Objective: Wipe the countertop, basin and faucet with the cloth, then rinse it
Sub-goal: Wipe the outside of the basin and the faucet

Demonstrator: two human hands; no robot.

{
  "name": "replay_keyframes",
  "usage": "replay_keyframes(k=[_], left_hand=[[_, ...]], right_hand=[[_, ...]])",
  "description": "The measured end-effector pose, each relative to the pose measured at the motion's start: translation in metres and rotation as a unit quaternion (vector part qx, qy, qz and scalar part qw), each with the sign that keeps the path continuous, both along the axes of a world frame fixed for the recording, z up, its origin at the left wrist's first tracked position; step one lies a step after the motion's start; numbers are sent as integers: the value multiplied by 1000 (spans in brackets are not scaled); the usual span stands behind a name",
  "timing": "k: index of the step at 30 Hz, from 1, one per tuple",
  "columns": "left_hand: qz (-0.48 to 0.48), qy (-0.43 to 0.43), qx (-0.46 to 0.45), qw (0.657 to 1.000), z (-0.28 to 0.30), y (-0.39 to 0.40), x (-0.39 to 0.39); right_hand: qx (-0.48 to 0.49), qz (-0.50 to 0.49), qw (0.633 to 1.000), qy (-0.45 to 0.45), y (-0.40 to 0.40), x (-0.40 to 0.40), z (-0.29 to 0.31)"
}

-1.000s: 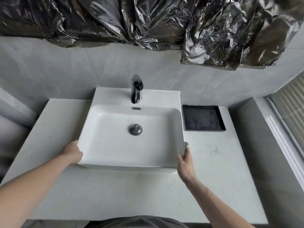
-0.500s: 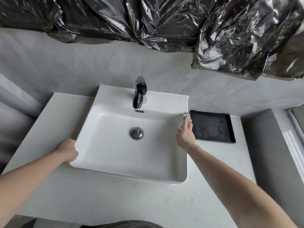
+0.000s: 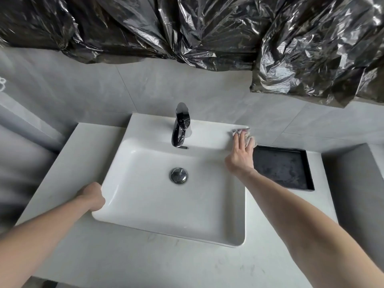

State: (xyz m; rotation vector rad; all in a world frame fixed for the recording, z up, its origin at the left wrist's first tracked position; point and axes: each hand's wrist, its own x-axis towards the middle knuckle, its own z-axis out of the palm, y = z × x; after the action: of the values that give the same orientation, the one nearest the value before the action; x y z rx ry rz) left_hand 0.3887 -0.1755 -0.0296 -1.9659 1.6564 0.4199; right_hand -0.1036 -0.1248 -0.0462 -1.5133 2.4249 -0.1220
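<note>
A white rectangular basin (image 3: pixel 207 229) sits on a pale grey countertop (image 3: pixel 145 265). A black-chrome faucet (image 3: pixel 181 125) stands at the middle of the basin's back ledge. My right hand (image 3: pixel 241 154) lies flat with straight fingers on a small grey cloth (image 3: pixel 249 139), pressing it onto the back right corner of the basin's rim. Most of the cloth is hidden under the fingers. My left hand (image 3: pixel 93 196) rests against the outside of the basin's left wall near the front corner, its fingers hidden.
A black square tray (image 3: pixel 305 163) lies on the counter just right of the basin. A round metal drain plug (image 3: pixel 178 175) sits in the basin's floor. Crumpled black plastic sheeting (image 3: pixel 207 28) hangs on the grey tiled wall above.
My right hand has slid the cloth along the basin's right rim from the front to the back right corner. My left hand has stayed at the left side.
</note>
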Motion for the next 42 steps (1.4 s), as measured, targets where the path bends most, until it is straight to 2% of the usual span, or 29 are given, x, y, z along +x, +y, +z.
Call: replay_keyframes(k=[2, 6, 8, 13, 19, 24, 28, 34, 42], left_hand=[[3, -1, -2, 1000, 1, 0, 0], [12, 8, -6, 1000, 3, 3, -1], [14, 14, -11, 1000, 4, 5, -2], [17, 34, -27, 999, 6, 14, -1], [23, 76, -31, 996, 11, 20, 4], [20, 88, -38, 995, 12, 22, 2], [30, 97, -34, 994, 14, 20, 2], [29, 119, -28, 992, 15, 20, 6], [19, 141, -20, 990, 18, 18, 10]], right_hand=[[9, 39, 999, 8, -4, 10, 3], [13, 191, 982, -10, -28, 65, 13], [22, 214, 976, -28, -40, 89, 17], [31, 214, 976, -4, -41, 75, 12], [24, 90, 995, -20, -37, 11, 17], [44, 15, 998, -45, -49, 29, 18], [42, 82, 995, -39, -72, 61, 18], [-32, 198, 980, 0, -57, 77, -4], [-137, 136, 979, -59, -22, 136, -13]])
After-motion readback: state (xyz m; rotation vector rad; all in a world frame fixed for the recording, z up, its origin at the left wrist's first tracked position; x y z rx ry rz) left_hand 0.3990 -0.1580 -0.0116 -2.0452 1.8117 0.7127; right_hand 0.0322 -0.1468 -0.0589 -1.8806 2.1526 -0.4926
